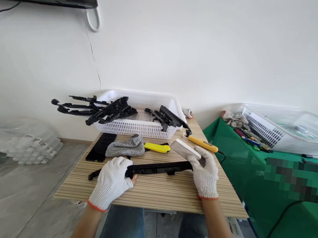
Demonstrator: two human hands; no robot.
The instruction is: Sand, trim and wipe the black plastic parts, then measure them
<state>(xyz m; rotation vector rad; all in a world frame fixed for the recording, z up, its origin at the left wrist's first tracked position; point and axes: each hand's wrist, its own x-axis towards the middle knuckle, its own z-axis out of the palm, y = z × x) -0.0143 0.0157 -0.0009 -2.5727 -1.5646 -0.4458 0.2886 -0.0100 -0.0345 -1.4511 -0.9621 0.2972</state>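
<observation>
Left hand (111,182) fingers wrapped round black part (151,169), pinning it. Right hand (206,172) pinches grey block (185,149) at part's 3 o'clock end. Keep part flat, strokes light.

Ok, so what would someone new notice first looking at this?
Two white-gloved hands at the small striped table: the left hand grips a long black plastic part, while the right hand holds a pale flat block at its far end. Behind them, a white basket overflows with similar black parts.
</observation>
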